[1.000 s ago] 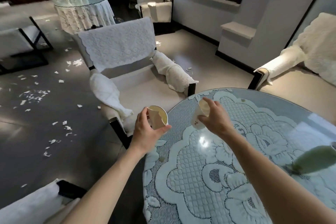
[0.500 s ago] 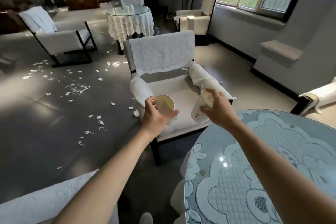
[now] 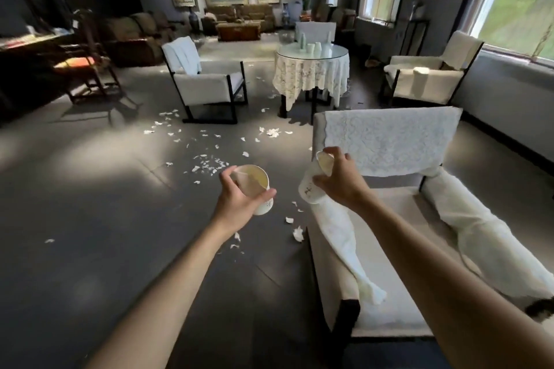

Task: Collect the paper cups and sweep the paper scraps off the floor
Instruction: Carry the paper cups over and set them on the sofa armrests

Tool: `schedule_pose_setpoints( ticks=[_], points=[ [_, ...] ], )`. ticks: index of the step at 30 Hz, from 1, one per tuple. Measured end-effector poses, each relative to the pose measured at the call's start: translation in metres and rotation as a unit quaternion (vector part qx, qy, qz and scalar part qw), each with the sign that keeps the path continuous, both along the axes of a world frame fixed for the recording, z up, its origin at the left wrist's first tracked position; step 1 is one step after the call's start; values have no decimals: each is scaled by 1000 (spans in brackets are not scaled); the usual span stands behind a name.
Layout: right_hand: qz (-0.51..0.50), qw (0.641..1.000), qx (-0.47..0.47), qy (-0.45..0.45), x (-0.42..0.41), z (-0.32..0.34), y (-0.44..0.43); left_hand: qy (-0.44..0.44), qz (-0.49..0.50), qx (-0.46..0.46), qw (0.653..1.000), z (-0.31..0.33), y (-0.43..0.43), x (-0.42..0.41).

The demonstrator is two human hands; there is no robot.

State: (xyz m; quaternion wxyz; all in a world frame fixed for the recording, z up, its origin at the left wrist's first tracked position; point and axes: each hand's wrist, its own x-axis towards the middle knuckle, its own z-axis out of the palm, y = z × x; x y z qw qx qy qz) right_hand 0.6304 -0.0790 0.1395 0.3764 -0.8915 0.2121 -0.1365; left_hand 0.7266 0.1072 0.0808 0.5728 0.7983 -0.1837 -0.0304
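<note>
My left hand [image 3: 239, 201] grips a white paper cup [image 3: 254, 181] held upright, with a crumpled scrap or another cup tucked inside it. My right hand [image 3: 338, 183] holds a second white paper cup [image 3: 310, 189] by its rim, tilted, above the left arm of the near armchair. Torn paper scraps [image 3: 207, 163] lie scattered across the dark floor ahead, with a few more scraps [image 3: 295, 226] close to the chair's corner. Several more white cups [image 3: 311, 46] stand on the far round table.
A white armchair [image 3: 389, 249] with a lace cover fills the lower right. Another armchair [image 3: 207, 84] and a round glass-topped table with a lace cloth [image 3: 311, 75] stand beyond the scraps. A third armchair [image 3: 428, 75] sits under the windows. Sofas line the far wall.
My view has swung left and up, away from the lace-covered table, which has left the frame. Both hands still hold their cups, now over the floor and the armchair.
</note>
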Motion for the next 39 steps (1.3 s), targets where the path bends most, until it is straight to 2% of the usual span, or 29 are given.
schedule_pose_setpoints(
  ticks=[7, 11, 16, 19, 24, 32, 39],
  points=[
    [129, 991, -29, -6, 175, -8, 6, 44, 65, -39, 996, -21, 3, 136],
    [128, 991, -8, -31, 275, -15, -30, 65, 67, -26, 995, -19, -26, 223],
    [136, 989, 40, -44, 393, -1, -72, 44, 67, 11, 997, 11, -63, 336],
    [147, 987, 31, -49, 454, 3, -100, 35, 65, 29, 997, 24, -95, 398],
    [103, 992, 43, -58, 567, -9, -167, 32, 25, 29, 999, 24, -164, 514],
    [45, 998, 33, -20, 775, -17, -249, 6, -23, 33, 999, 29, -250, 746],
    [-77, 993, 74, -47, 866, -8, -389, 11, -145, 62, 987, 33, -403, 883]
  ],
)
